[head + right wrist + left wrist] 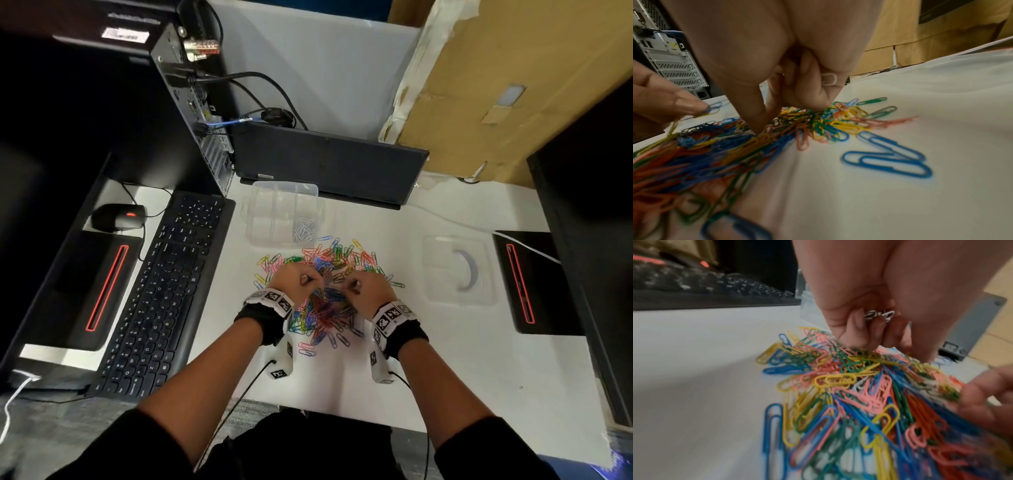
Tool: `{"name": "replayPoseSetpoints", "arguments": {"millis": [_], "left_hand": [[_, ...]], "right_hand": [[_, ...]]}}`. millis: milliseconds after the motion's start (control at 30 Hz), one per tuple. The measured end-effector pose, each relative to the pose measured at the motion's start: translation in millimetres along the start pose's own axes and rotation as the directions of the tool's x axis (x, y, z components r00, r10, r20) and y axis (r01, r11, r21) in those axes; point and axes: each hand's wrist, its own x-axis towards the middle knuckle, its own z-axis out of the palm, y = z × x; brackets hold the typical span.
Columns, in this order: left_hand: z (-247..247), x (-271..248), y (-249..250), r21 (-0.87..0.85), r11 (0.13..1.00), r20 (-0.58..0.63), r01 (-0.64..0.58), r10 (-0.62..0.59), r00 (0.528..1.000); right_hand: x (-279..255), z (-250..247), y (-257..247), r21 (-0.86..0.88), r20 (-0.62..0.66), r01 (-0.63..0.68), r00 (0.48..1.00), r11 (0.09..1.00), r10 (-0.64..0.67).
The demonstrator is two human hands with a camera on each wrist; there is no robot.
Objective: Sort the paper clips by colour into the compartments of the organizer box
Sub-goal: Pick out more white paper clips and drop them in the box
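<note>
Two hands were seen over the clip pile (322,294) on the white counter (445,359). The left hand (297,283) was curled around a few white clips (879,315) held in the palm. The right hand (367,290) was curled too, with one white clip (828,78) tucked against the palm while its fingertips (758,125) were dipped into the pile. The box (282,214) was set just beyond the pile; white clips (304,229) were already lodged in its near-right compartment, and the other compartments looked empty.

Risks, as judged: held clips could be dropped back into the pile while more were picked, since both grips were loaded. Tangled clips could be lifted together, so a stray colour could be carried into the white compartment. Loose clips at the pile's edge could be swept off by the wrists.

The counter was crowded: a keyboard (164,294) left, a laptop (325,164) behind the box, a clear lid (459,270) right, cardboard (513,68) at the back.
</note>
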Motion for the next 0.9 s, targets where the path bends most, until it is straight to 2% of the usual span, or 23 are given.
{"name": "replayPoseSetpoints", "arguments": {"millis": [133, 267, 367, 467, 567, 633, 700, 767, 900], "left_hand": [[-11, -2, -9, -0.041, 0.998, -0.075, 0.053, -0.056, 0.996], [-19, -2, -17, -0.009, 0.992, -0.093, 0.126, -0.126, 0.988], [-22, -1, -19, 0.051, 0.989, -0.095, 0.14, -0.135, 0.986], [-21, 1, -15, 0.122, 0.99, -0.067, 0.065, -0.058, 0.996], [-14, 3, -1, 0.224, 0.969, 0.014, -0.1, 0.099, 0.995], [-5, 5, 7, 0.319, 0.929, 0.085, -0.187, 0.168, 0.982], [2, 8, 12, 0.413, 0.885, 0.13, -0.214, 0.175, 0.976], [6, 10, 15, 0.479, 0.855, 0.134, -0.199, 0.153, 0.979], [7, 13, 15, 0.489, 0.857, 0.125, -0.164, 0.117, 0.985]], "right_hand": [[0, 4, -11, 0.024, -0.055, -0.012, 0.998, 1.0, 0.013], [2, 11, -25, 0.012, -0.059, -0.044, 0.997, 0.999, 0.045], [2, 11, -26, -0.038, -0.058, -0.036, 0.998, 0.999, 0.034], [1, 7, -20, -0.023, -0.059, -0.067, 0.996, 0.997, 0.066], [0, 6, -14, -0.027, -0.07, -0.081, 0.994, 0.996, 0.079], [-1, 7, -14, -0.091, -0.05, -0.073, 0.996, 0.993, 0.069], [-2, 6, -13, -0.13, -0.037, -0.058, 0.998, 0.99, 0.053], [-4, 4, -9, -0.093, -0.047, -0.079, 0.996, 0.993, 0.075], [-10, 1, -3, -0.041, -0.065, -0.123, 0.991, 0.992, 0.12]]}}
